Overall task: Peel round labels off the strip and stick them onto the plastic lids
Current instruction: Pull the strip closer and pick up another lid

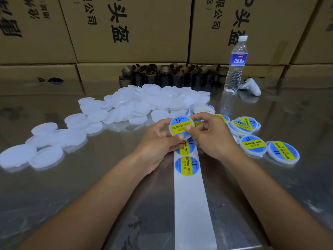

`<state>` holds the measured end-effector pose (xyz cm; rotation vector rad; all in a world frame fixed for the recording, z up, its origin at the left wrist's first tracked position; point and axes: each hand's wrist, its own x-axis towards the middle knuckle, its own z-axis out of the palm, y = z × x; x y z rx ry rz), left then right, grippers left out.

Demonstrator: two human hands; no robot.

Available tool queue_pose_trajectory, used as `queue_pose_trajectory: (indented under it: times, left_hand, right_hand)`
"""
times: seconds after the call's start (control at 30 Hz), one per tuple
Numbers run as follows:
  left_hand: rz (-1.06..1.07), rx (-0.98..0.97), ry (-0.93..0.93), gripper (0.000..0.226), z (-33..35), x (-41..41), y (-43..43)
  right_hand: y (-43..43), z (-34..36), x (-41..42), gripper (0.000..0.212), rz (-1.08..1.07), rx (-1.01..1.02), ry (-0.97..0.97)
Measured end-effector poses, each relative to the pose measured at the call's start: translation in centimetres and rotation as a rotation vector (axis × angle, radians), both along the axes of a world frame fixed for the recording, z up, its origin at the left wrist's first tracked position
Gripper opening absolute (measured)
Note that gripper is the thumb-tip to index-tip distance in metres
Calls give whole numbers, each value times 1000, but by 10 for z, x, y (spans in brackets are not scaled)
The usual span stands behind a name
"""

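Observation:
Both hands hold one white plastic lid (180, 126) above the table, its face covered by a blue and yellow round label reading SOLDERING PASTE. My left hand (158, 139) grips its left and lower rim. My right hand (210, 136) presses its thumb on the label's right side. Under the hands a white backing strip (191, 195) runs toward me, with one full label (187, 166) on it and another (186, 147) partly hidden by my fingers. A pile of bare white lids (144, 101) lies beyond the hands and to the left. Several labelled lids (252, 144) lie to the right.
The shiny metal table (90, 177) reflects everything. A water bottle (236, 64) and a white controller (251, 85) stand at the back right. Brown cardboard cores (171, 73) line the back edge. Printed cardboard boxes (126, 27) form a wall behind.

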<state>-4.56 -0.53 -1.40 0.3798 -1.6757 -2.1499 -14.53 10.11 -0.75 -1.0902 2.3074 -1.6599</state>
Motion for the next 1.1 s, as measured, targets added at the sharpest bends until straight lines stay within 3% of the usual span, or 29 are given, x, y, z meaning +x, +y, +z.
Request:
queue_pose_trajectory:
  times: [0.17,0.33,0.47,0.57,0.7,0.9,1.1]
  left_hand:
    - [15,-81,-3,34,-1,0,2]
    - [22,-59,-7,31,0,-1,2]
    - [30,-42,-4,31,0,-1,1]
    - [33,-49,-6,29,0,-1,1]
    - [27,-111,-39,29,-1,-2,3]
    - [-44,-469,-95,38,-4,0,4]
    - [-24,-870,-75,44,-12,0,1]
  right_hand:
    - [0,0,1,9,-30,-23,-34]
    - [0,2,2,14,-40,-7,0]
    - [1,3,2,7,-3,17,-29]
    - [3,3,4,21,41,77,-19]
    - [5,6,1,14,-25,-55,-52]
    - [15,7,-16,22,-412,-320,-39]
    - [29,6,-28,23,-741,-161,-52]
